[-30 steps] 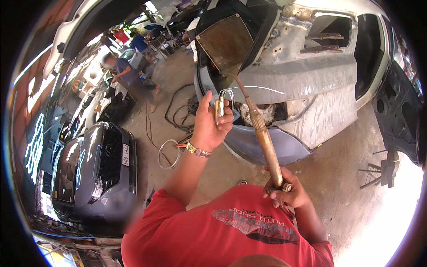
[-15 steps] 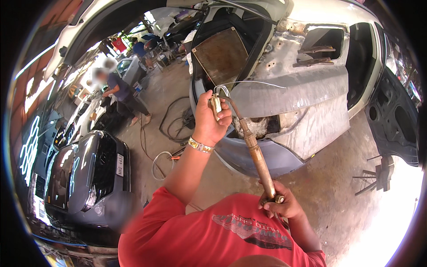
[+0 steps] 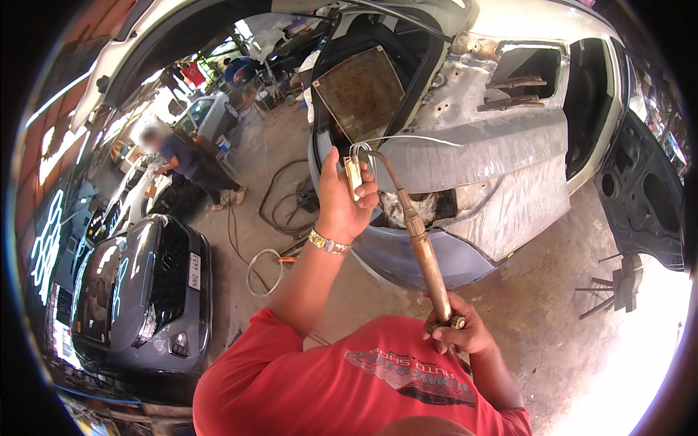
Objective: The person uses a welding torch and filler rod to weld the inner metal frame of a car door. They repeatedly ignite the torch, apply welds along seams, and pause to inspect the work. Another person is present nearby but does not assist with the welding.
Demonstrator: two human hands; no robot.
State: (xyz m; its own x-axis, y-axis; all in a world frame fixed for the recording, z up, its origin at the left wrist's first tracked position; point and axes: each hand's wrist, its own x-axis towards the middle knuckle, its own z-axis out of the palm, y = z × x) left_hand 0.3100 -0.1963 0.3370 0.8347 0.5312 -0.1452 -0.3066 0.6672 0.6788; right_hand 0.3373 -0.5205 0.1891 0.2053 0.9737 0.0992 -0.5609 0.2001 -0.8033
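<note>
Hoses point(image 3: 280, 211) on concrete floor point(image 3: 552, 320)

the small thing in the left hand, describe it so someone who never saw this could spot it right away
Start at the stripped white car body ahead. Before its dented panel, the raised left hand pinches a small pale rectangular lighter. It sits by the curved tip of the long brass torch, far shorter and paler.

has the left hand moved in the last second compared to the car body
Cannot tell for sure: the left hand holds the small lighter by the torch tip throughout; the head camera itself shifted against the car body.
</note>
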